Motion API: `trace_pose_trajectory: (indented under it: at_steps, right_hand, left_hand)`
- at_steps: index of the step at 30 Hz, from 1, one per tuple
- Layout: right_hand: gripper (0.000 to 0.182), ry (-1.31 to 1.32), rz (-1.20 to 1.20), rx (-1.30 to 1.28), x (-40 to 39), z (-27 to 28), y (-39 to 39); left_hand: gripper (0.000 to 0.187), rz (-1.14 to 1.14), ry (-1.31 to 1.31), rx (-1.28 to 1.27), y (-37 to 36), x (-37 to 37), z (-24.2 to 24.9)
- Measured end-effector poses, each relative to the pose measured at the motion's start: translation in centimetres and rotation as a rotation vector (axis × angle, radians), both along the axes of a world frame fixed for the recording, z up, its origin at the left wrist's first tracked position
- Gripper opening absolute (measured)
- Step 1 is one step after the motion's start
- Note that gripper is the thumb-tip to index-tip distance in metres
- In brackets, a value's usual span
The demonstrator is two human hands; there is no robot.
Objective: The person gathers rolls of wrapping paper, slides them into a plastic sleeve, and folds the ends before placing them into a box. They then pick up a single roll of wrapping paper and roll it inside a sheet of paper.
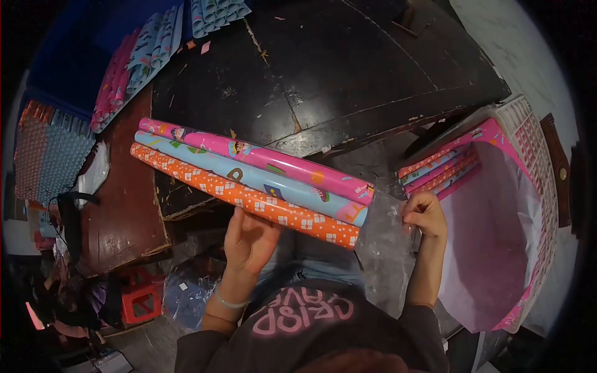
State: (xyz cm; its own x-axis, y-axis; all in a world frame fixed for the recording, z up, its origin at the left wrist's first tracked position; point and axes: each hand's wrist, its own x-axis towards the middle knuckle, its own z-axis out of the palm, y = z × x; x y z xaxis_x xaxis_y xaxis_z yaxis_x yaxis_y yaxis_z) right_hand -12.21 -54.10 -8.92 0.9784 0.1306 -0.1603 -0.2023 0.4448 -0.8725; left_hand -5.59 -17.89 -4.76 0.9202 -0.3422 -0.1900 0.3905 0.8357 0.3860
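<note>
Three rolls of wrapping paper lie side by side in front of me: a pink roll [273, 160], a light blue roll [249, 176] and an orange roll with white gift shapes [242, 196]. My left hand [250, 239] grips them from below, its thumb by the orange roll and its other fingers partly hidden behind. A clear plastic sleeve [388, 233] extends from the right ends of the rolls. With curled fingers, my right hand [426, 214] pinches the sleeve's edge. How far the plastic reaches along the rolls is hard to see.
To the right stands a crate [538, 155] with a pale liner and several bundled rolls [438, 171]. Ahead is a worn black table [373, 74]. Stacked rolls [53, 152] sit at far left, above a red stool [140, 298].
</note>
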Motion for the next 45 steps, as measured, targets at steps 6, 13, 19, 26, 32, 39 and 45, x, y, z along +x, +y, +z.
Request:
trace_pose_trajectory:
  at_steps: [6, 13, 19, 26, 32, 39, 45]
  right_hand:
    - [0.048, -0.264, 0.084, -0.351, 3.4, 2.7, -5.4]
    - [0.046, 0.016, 1.096, -1.073, 9.7, 13.5, 4.2]
    - [0.024, 0.249, 0.974, -0.292, 4.8, 7.7, 5.6]
    - [0.019, 0.293, 0.718, -0.389, -4.3, 5.6, 5.6]
    - [0.007, 0.385, 0.364, -0.29, -18.5, -2.2, 1.9]
    - [0.028, 0.571, -0.109, -0.036, -37.6, -10.5, 6.1]
    - [0.032, 0.831, -0.449, 0.104, -41.8, -14.2, 13.3]
  left_hand:
    - [0.044, -0.052, -0.023, -0.012, -1.6, 0.3, 3.1]
    - [0.042, 0.001, -0.005, 0.059, -1.1, 0.4, 3.0]
    - [0.035, 0.022, 0.064, 0.093, -0.9, 0.6, 3.1]
    - [0.038, -0.155, 0.146, 0.179, -2.2, -1.8, 0.9]
    - [0.037, -0.51, 0.076, 0.215, -8.9, -8.2, -2.3]
    - [0.028, -1.034, -0.119, 0.226, -17.3, -16.4, -11.7]
    - [0.029, -1.411, 0.248, 0.306, -24.0, -19.7, -19.4]
